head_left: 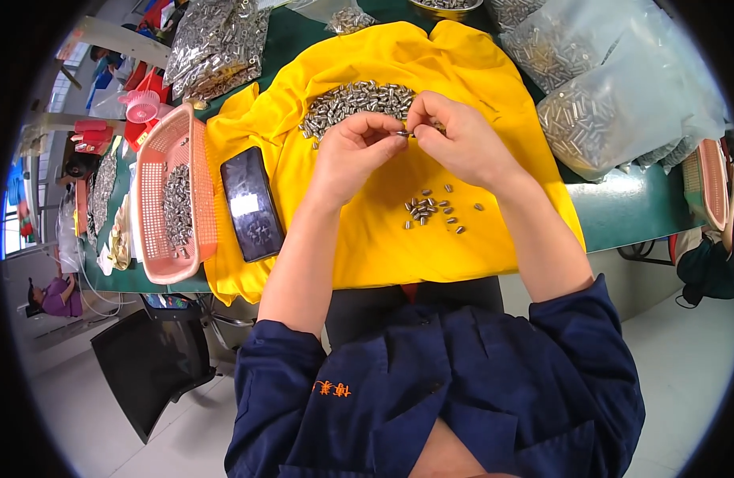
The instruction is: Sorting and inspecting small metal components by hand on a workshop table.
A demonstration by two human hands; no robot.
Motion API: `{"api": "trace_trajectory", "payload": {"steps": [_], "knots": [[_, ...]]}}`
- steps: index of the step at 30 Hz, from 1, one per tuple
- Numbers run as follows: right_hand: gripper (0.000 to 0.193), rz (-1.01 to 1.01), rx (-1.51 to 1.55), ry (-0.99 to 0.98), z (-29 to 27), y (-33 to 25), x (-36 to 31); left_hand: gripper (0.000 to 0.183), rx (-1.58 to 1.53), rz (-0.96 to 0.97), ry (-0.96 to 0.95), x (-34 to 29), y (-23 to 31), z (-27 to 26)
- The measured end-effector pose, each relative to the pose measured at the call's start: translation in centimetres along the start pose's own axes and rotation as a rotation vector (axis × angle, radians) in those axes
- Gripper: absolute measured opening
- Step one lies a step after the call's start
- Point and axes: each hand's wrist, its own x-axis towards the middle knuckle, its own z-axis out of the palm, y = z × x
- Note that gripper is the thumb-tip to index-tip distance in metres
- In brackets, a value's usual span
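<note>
Above the yellow cloth [367,251], my two hands meet fingertip to fingertip. Thumb and forefinger of my left hand [343,159] pinch a small silvery metal cylinder [403,134]. My right hand [462,143] is closed too, its thumb and forefinger pressed at the other end of the same part; the fingers hide most of it. Just beyond the hands lies a heap of small metal cylinders [359,102]. Nearer to me, below my right hand, several loose cylinders [422,210] are scattered on the cloth.
Left of the cloth stands a pink plastic basket [154,155] with metal parts inside. A black phone [251,203] lies beside it. Bags of metal parts [215,48] are at the far left, and more clear bags [578,119] at the right. A bowl [446,9] sits at the far edge.
</note>
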Motion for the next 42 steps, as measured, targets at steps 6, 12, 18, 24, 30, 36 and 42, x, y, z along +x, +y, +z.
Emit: {"api": "trace_trajectory", "payload": {"steps": [6,12,18,24,30,36,42], "knots": [[0.005,-0.085,-0.251,0.054,0.6,-0.4,-0.3,0.010,0.127,0.028,0.053,0.1,-0.2,0.3],[0.005,-0.037,-0.235,0.044,0.8,0.1,0.0,0.010,0.148,0.052,0.057,0.0,-0.5,-0.1],[0.005,-0.069,-0.196,0.101,1.1,0.2,-0.2,0.011,0.238,0.048,0.049,0.1,-0.5,-0.2],[0.008,-0.033,-0.027,0.229,0.0,0.5,0.2,0.013,0.383,0.094,0.118,0.4,-1.2,-0.3],[0.008,-0.053,-0.067,0.226,0.4,0.4,0.0,0.015,0.426,0.124,0.098,0.1,-1.1,0.6],[0.007,-0.027,-0.015,0.148,0.2,0.6,0.0,0.013,-0.076,-0.034,0.093,0.1,-1.0,-0.1],[0.008,-0.016,0.081,0.106,0.2,0.1,0.3,0.014,-0.323,-0.048,0.030,0.0,-0.5,0.3]]}}
